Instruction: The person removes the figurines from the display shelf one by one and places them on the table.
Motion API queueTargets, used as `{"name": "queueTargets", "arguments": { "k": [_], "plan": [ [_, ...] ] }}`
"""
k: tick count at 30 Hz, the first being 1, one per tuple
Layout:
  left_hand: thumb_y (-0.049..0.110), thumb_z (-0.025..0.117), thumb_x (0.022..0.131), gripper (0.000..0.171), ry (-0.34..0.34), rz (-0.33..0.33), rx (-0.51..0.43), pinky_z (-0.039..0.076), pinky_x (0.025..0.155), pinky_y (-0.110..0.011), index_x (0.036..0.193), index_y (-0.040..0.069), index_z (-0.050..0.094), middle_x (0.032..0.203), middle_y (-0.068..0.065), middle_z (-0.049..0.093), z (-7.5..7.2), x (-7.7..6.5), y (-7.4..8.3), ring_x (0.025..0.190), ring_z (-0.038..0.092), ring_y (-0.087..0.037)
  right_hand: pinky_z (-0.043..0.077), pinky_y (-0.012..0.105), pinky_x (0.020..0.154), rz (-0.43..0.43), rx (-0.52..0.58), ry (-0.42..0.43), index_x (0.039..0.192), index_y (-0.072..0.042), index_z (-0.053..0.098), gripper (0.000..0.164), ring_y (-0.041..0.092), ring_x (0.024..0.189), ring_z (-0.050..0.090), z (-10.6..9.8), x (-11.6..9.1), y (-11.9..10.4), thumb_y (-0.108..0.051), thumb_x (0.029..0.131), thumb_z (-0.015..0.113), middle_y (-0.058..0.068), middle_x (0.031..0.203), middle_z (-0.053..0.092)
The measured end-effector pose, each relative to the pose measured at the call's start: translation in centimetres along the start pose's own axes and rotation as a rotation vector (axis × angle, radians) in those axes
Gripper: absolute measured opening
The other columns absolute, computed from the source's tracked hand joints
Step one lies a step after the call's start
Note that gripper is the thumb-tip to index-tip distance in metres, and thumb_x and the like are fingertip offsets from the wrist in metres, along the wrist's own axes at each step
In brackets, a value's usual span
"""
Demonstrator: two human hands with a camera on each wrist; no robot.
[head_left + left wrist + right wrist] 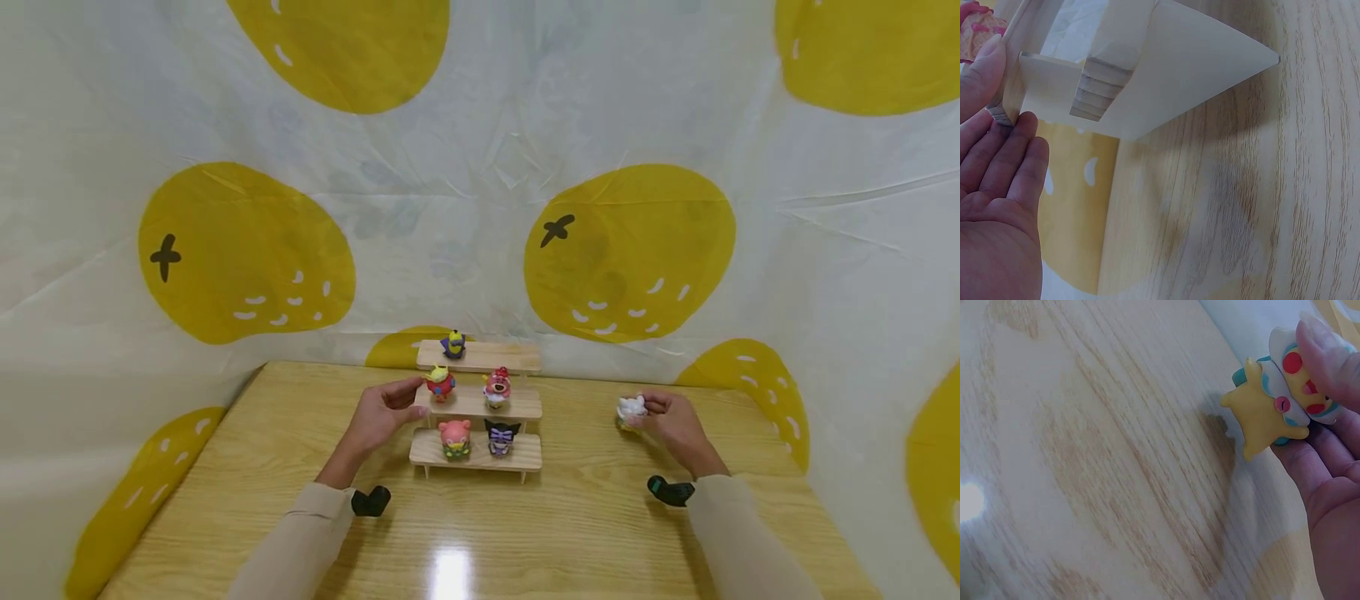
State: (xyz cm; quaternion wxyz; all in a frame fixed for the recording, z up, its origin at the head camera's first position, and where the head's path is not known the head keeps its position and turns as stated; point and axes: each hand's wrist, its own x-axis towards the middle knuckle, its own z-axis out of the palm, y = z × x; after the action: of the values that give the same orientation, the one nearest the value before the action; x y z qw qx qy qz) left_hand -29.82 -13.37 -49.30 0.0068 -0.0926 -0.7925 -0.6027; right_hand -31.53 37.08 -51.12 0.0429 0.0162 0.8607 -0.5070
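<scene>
A three-tier wooden display stand (480, 402) bears small figurines. My left hand (381, 417) grips the left end of its middle shelf (1012, 94), thumb and fingers on opposite edges. Right beside these fingertips sits a red figurine with a yellow head (440, 384); a red-and-white one (497, 388) shares that shelf. Off to the right, my right hand (671, 425) pinches a yellow figurine with a white hood (1266, 415) between thumb and fingers. Its red cheeks and teal trim show in the right wrist view, facing the camera. It is held above the table.
A purple-and-yellow figurine (453, 344) stands on the top shelf. Pink (455, 439) and black-and-purple (501, 437) figurines occupy the bottom shelf. Wood-grain tabletop (592, 517) lies between the stand and the right hand. A lemon-patterned cloth (442, 233) hangs behind the table.
</scene>
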Motion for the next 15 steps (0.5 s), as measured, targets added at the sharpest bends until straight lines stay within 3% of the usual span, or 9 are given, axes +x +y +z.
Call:
{"name": "queueTargets", "arguments": {
  "k": [7, 15],
  "plan": [
    [0.009, 0.081, 0.091, 0.056, -0.001, -0.005, 0.006, 0.053, 0.110, -0.042, 0.144, 0.004, 0.063, 0.151, -0.017, 0.059, 0.15, -0.13, 0.13, 0.138, 0.059, -0.035, 0.056, 0.010, 0.083, -0.036, 0.057, -0.018, 0.143, 0.009, 0.055, 0.056, -0.008, 0.096, 0.064, -0.05, 0.11, 0.37, -0.012, 0.095, 0.077, 0.021, 0.141, 0.066],
    [0.008, 0.081, 0.091, 0.055, -0.004, 0.002, 0.003, 0.053, 0.110, -0.043, 0.143, 0.004, 0.063, 0.150, -0.018, 0.059, 0.23, 0.09, -0.08, 0.138, 0.060, -0.036, 0.055, 0.009, 0.083, -0.022, 0.023, -0.024, 0.145, 0.008, 0.053, 0.060, -0.009, 0.097, 0.062, -0.39, 0.23, 0.74, -0.016, 0.096, 0.077, 0.025, 0.142, 0.064]
  ]
}}
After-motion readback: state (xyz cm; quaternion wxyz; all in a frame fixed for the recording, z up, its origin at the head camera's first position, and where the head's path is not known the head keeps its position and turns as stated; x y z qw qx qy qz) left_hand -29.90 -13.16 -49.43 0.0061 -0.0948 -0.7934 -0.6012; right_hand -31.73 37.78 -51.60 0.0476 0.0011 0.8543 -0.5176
